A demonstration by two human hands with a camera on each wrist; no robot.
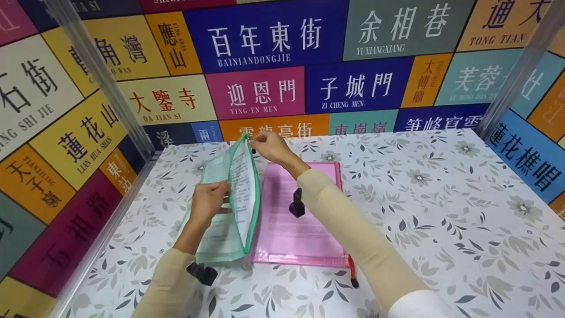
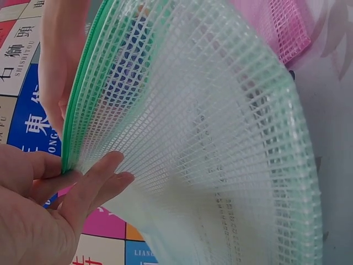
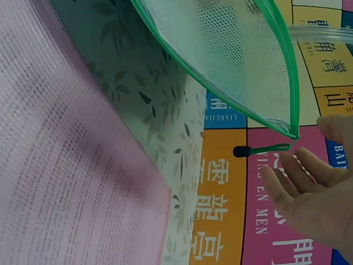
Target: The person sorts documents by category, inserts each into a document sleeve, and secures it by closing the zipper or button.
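A green mesh zipper pouch point(image 1: 218, 245) stands tilted up, its zipped side gaping. Printed sheets point(image 1: 242, 190) show inside the opening. My left hand point(image 1: 207, 201) pinches one lip of the pouch between thumb and finger, the other fingers lying along the mesh in the left wrist view. At the far corner is my right hand point(image 1: 270, 145), its fingers loosely bent and thumb apart in the right wrist view. Beside those fingertips hangs the zipper pull point(image 3: 262, 149), a green cord with a black end.
A pink mesh zipper pouch point(image 1: 282, 212) with printed paper inside lies flat right of the green one, under my right forearm. Its red pull point(image 1: 352, 269) hangs at the near right corner. Sign-printed panels point(image 1: 256, 92) rise behind the flower-patterned table point(image 1: 419, 212).
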